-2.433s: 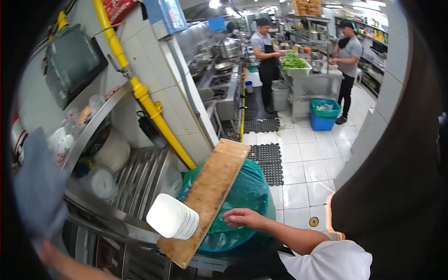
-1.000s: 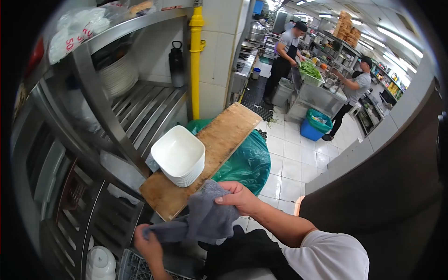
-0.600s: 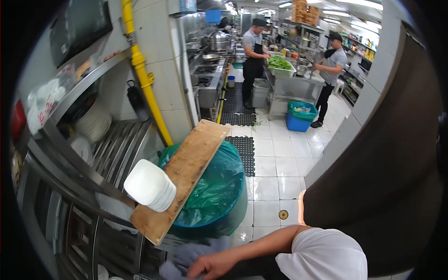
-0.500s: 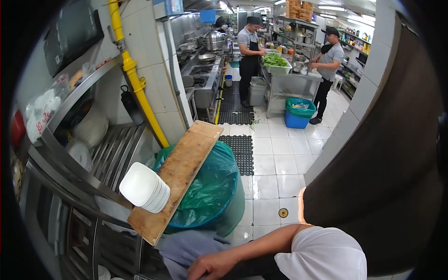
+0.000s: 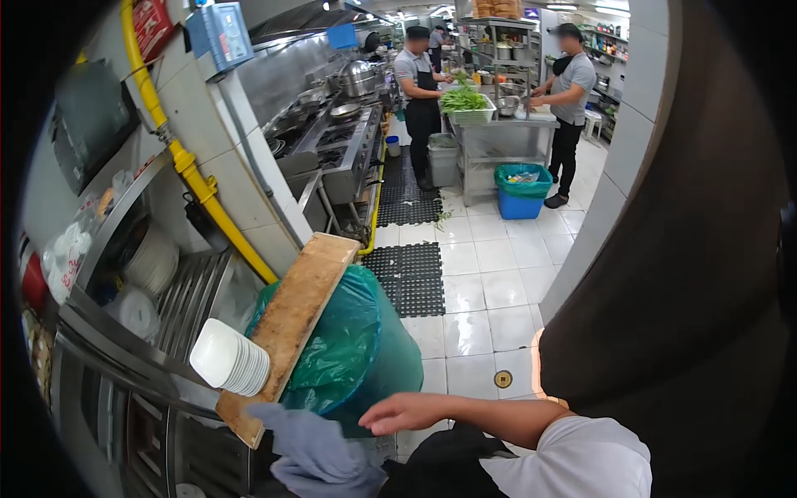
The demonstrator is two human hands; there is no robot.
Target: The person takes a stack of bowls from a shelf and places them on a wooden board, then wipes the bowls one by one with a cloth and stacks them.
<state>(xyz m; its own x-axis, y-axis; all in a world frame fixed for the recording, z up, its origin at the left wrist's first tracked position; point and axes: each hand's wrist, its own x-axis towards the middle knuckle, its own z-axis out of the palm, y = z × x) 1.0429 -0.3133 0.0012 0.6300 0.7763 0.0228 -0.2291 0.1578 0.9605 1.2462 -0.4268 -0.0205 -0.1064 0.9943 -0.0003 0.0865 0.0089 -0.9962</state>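
Note:
My right hand (image 5: 400,412) reaches across from the right, over the near side of the large bin (image 5: 398,349) lined with green plastic. Its fingers are stretched out and hold nothing. A grey-blue cloth (image 5: 320,456), partly blurred, hangs bunched just below and left of this hand, apart from its fingertips. My left hand is out of sight. A worn wooden board (image 5: 303,303) lies across the bin's top. On the board's near end a stack of white square bowls (image 5: 232,357) rests tilted on its side.
Metal shelving (image 5: 195,290) with plates stands at the left, beside a yellow pipe (image 5: 199,183). A dark curtain-like panel (image 5: 664,290) fills the right. Black mats (image 5: 407,278) lie on the tiled floor. Two people stand at a counter (image 5: 502,158) with a tray of greens (image 5: 469,106); another is farther back.
My right hand has risen from the bottom edge, and its fingers have straightened. The cloth has shifted lower and left. The view has turned slightly, moving the bin and bowls leftward.

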